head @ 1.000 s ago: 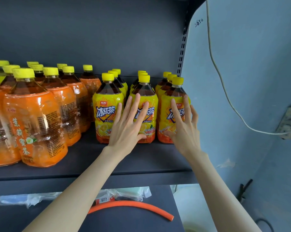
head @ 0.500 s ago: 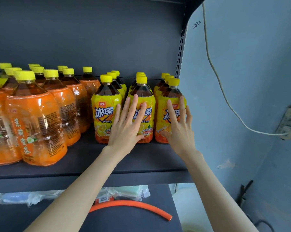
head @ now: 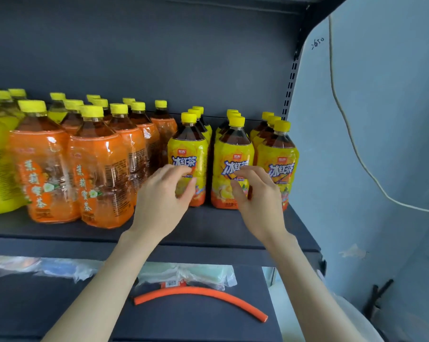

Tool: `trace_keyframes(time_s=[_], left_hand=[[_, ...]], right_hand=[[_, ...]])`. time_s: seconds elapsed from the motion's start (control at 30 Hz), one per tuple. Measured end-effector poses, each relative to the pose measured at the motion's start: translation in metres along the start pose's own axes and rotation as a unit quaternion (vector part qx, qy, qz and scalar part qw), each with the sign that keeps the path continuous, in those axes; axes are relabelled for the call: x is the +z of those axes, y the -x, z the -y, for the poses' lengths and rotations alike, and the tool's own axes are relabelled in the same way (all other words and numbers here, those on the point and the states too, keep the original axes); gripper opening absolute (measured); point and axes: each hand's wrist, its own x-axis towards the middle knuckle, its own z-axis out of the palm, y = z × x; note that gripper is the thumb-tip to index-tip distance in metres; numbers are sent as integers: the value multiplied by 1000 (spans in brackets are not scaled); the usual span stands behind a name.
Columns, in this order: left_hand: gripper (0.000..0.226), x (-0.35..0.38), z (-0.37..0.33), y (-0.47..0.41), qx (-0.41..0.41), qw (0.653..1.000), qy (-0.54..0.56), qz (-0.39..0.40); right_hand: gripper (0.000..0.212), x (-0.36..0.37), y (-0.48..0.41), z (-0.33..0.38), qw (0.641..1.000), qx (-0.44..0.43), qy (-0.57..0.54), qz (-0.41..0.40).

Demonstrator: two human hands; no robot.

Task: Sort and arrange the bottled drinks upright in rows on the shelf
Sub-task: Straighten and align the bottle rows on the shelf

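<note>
- Yellow-label tea bottles (head: 187,154): all upright, three rows running front to back, parked at the 3 o'clock end of the shelf (head: 208,223).
- Left hand (head: 161,201) is in front of the 9 o'clock row's front bottle, fingers loosely curled, gripping nothing.
- Right hand (head: 258,198): same deal at the middle row's front bottle, can't tell if the fingertips touch it.
- Orange-label bottles (head: 97,169) stand upright at 9 o'clock of the yellow ones.
- Orange tube (head: 203,292) lies on the lower shelf, 6 o'clock.
</note>
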Motion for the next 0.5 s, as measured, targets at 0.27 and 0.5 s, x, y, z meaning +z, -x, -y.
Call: trace_keyframes(time_s=[0.27, 0.5], left_hand=[[28, -67, 89, 44, -68, 987, 9, -146], [47, -90, 148, 58, -117, 987, 80, -79]], right_hand=[[13, 88, 18, 71, 994, 43, -95, 26], [31, 152, 21, 129, 964, 157, -214, 27]])
